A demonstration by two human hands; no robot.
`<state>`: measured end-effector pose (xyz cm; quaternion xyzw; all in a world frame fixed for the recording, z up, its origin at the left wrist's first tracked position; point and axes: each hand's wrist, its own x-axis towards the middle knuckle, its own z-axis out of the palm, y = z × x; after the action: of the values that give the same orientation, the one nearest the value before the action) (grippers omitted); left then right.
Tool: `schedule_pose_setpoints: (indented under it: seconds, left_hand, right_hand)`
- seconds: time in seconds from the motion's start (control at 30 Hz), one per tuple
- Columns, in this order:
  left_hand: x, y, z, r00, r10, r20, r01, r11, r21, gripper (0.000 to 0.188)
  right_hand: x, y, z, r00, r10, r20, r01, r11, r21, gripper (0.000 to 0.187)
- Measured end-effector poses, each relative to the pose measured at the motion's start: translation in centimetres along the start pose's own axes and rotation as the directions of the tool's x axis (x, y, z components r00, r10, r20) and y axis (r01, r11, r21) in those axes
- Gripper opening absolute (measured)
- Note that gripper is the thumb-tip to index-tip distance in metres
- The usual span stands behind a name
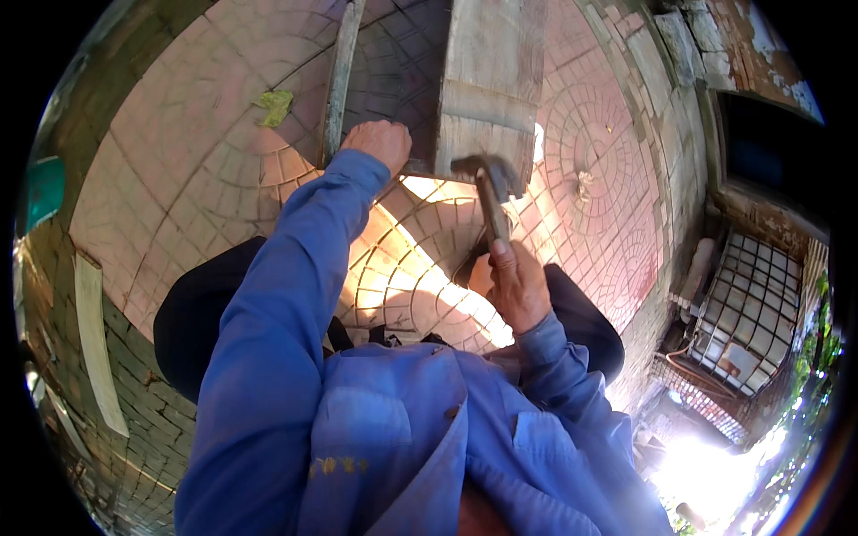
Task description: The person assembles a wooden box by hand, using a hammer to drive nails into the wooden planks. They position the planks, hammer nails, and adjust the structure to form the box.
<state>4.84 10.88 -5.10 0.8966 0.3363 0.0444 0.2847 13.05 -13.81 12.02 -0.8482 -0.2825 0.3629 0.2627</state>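
Observation:
My right hand (520,288) is closed round the handle of a claw hammer (494,210). The hammer's dark metal head overlaps the near end of a wide, weathered wooden board (490,98); whether the two touch, I cannot tell. To the left of the board, my left hand (380,145) is closed over the near end of the wooden frame, with its fingertips hidden from view. A narrow wooden rail (341,76) runs away from me just left of that hand. A short crosspiece (417,168) shows between the hand and the board.
Patterned paving (206,161) lies under the wood, with a bright sunlit patch near my knees. A yellow-green leaf (275,106) lies at the left. Farther left are a loose pale plank (96,344) and a green container (45,192). A caged white tank (749,308) stands at the right.

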Motion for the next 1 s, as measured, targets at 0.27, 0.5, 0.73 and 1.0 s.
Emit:
schedule_pose_setpoints:
  seconds: [0.27,0.5,0.73,1.0]
  left_hand:
    - [-0.6,-0.6,-0.6,1.000,-0.021,-0.012,0.021,1.000,0.003,0.038]
    - [-0.3,0.7,0.1,1.000,-0.021,0.015,0.020,1.000,0.004,0.039]
    - [-0.6,-0.2,-0.8,1.000,-0.028,0.005,0.028,1.000,-0.012,0.039]
    - [0.3,0.2,-0.6,0.997,-0.025,0.078,0.021,0.999,0.050,0.039]
  right_hand:
    - [-0.7,-9.9,-3.0,0.783,-0.524,-0.336,0.615,0.732,0.292,0.047]
    - [-1.4,4.8,1.4,0.995,-0.052,-0.081,0.043,0.994,-0.102,0.027]
    - [-1.9,-8.5,-2.3,0.815,-0.441,-0.376,0.521,0.841,0.143,0.051]
    - [0.8,7.7,1.6,0.989,-0.036,-0.141,0.010,0.984,-0.181,0.027]
